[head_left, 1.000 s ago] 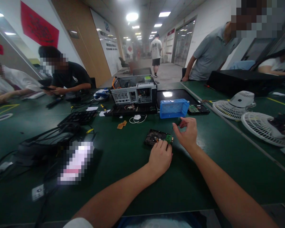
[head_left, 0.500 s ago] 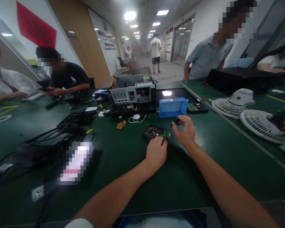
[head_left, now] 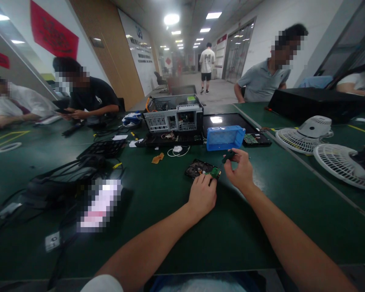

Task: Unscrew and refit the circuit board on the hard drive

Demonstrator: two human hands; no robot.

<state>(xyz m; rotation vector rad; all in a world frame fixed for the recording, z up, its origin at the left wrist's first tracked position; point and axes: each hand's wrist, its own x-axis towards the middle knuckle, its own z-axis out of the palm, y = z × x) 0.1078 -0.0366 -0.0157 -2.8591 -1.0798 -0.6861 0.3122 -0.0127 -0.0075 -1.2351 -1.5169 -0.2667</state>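
Note:
A hard drive (head_left: 197,168) with a green circuit board lies on the green table in front of me. My left hand (head_left: 203,192) is at its near edge, fingers curled over the side and steadying it. My right hand (head_left: 239,168) is just to the right of the drive, thumb and fingers pinching the dark handle of a small screwdriver (head_left: 228,156). Its handle tilts up and to the right. The tip is too small to make out, and I cannot tell whether it touches the drive.
Beyond the drive stand a blue plastic bin (head_left: 225,138) and an opened computer case (head_left: 173,117). Another circuit-board part (head_left: 257,139) lies right of the bin. White fan grilles (head_left: 337,162) are at the right, black cables (head_left: 48,182) at the left. Several people are around the table.
The screwdriver handle has swung up and shows more clearly in my right hand. My left hand stays on the hard drive. The view has turned slightly left.

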